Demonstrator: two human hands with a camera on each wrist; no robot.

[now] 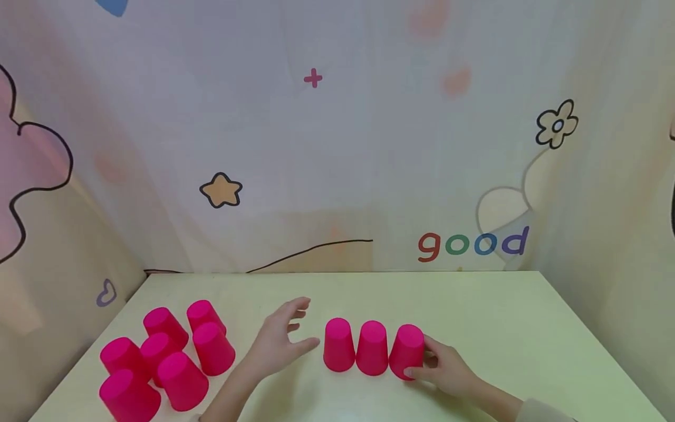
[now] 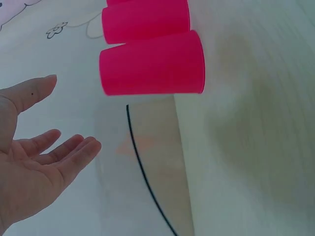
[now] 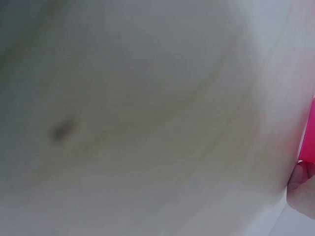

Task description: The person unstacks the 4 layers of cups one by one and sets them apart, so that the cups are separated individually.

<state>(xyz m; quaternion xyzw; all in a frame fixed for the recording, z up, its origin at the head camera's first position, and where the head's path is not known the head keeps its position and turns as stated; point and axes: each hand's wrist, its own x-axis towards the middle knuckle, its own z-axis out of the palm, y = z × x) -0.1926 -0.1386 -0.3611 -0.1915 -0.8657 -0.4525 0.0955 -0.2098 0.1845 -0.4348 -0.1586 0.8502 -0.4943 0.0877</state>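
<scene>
Three bright pink cups stand upside down in a row near the middle of the table. My right hand (image 1: 448, 369) holds the right cup (image 1: 408, 350) around its side, thumb in front. The middle cup (image 1: 372, 349) stands close beside it, then the left cup (image 1: 338, 346). Left of the row, my left hand (image 1: 279, 340) is in the air with fingers spread, holding nothing. The left wrist view shows a gap between that hand (image 2: 39, 162) and the nearest cup (image 2: 152, 64). Only a sliver of the held cup (image 3: 309, 140) appears in the right wrist view.
Several more pink cups (image 1: 181, 381) stand upside down in a loose cluster on the left of the pale table (image 1: 474, 299). A printed curtain (image 1: 337, 164) hangs behind the table and along both sides.
</scene>
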